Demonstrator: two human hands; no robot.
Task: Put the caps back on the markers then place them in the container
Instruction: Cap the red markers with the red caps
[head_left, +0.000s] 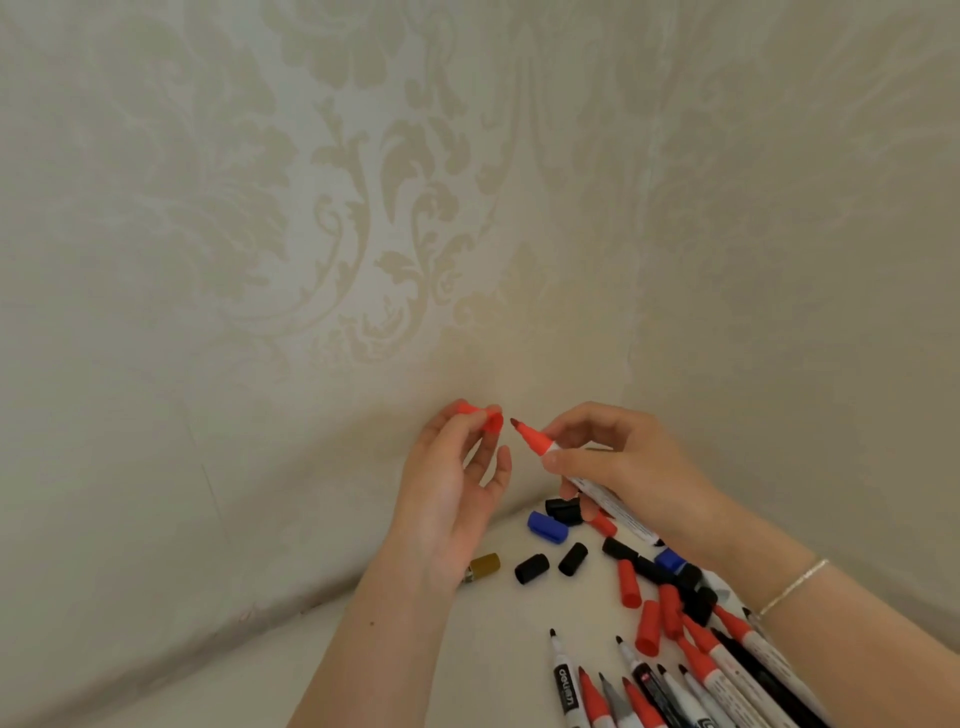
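Your left hand pinches a red cap at its fingertips, open end turned right toward the marker your right hand grips by the barrel, red tip aimed left. Cap and tip sit just apart, lined up for a push fit. Below on the tabletop, loose caps in black, blue and red lie scattered within reach; uncapped markers fan out at the near right. No container is in view.
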